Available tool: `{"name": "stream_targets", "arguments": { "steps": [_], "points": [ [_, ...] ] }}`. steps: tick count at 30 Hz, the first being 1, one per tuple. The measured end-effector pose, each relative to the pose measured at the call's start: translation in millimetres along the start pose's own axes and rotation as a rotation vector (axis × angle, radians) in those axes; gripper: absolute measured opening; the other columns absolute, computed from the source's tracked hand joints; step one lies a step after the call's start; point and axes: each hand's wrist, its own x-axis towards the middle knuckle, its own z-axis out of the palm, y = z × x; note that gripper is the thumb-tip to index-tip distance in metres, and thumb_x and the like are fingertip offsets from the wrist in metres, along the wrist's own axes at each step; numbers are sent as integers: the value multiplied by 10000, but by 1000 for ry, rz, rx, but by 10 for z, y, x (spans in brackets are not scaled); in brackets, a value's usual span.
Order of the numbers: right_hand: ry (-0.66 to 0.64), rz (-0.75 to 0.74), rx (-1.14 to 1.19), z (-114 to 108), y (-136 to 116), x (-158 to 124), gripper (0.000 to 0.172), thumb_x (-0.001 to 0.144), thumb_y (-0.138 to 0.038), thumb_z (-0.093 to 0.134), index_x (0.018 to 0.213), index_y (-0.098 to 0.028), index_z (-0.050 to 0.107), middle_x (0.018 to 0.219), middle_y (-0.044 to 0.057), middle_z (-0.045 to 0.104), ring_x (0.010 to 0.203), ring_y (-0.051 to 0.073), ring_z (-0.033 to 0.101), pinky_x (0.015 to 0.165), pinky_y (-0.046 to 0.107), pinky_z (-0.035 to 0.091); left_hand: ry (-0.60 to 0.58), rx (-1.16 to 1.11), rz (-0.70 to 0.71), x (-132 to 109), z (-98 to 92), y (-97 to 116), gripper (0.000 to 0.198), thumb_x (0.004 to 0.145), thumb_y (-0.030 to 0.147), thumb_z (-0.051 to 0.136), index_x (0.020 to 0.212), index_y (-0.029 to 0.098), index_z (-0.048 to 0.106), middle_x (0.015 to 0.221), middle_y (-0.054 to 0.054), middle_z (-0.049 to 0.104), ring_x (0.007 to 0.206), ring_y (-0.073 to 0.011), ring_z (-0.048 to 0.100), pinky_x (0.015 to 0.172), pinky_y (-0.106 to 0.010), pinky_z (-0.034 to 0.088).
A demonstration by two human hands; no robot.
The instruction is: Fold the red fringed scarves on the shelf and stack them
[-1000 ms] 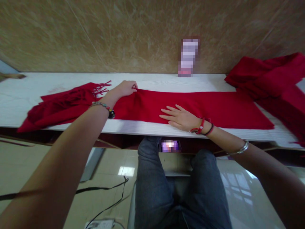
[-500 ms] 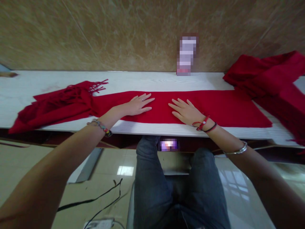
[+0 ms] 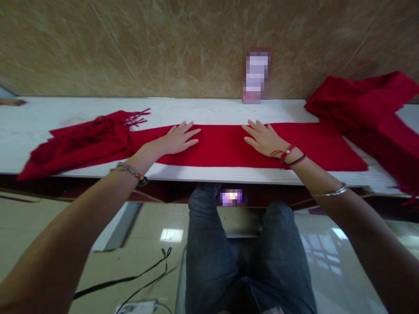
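A red scarf [image 3: 219, 146] lies flat along the white table, its left part bunched up with loose fringe [image 3: 139, 117]. My left hand [image 3: 180, 138] rests palm down on the left of the flat stretch, fingers spread. On the right of it my right hand [image 3: 263, 138] also lies palm down with its fingers apart, fingertips near the scarf's far edge. Bare red cloth shows between the two hands. Neither hand grips anything. At the right end of the table sits a second heap of red cloth [image 3: 363, 104], partly over the flat piece's corner.
The white table [image 3: 209, 174] runs along a brown marbled wall [image 3: 183, 48]. A blurred-out upright object [image 3: 256, 76] stands against the wall. Below the table edge a small blurred bright item [image 3: 232, 197] shows near my knees. A black cord [image 3: 111, 283] trails over the floor at the lower left.
My hands have moved apart, the left one leftward and the right one rightward, and both slightly toward the wall. The fingers stay spread on the scarf.
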Motion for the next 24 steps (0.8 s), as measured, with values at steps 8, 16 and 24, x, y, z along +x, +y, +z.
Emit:
{"name": "stream_targets", "arguments": {
  "steps": [8,16,24],
  "points": [
    [-68,6,-40,96,12,-11,538,944,-408,246,1432,-191,306,1496,122,274,1349,328,266,1018,588,298,49,-40,0,91,128,319,547,948,504,194,1461,312,179,1542,-21,131,1402,-296,102,1100,-512,149],
    [-33,0,15,-23,-31,266,555,940,-422,235,1414,-151,336,1479,147,303,1341,330,279,1021,572,303,58,-113,-73,190,-8,319,557,942,520,200,1456,304,210,1549,-33,71,1403,-328,47,1083,-580,102],
    [-86,-24,-75,136,33,278,559,949,-402,191,1436,-143,281,1497,154,257,1331,333,290,1011,554,307,27,-96,-96,226,43,348,553,948,500,171,1460,292,200,1542,-21,124,1401,-296,111,1094,-545,139]
  ]
}}
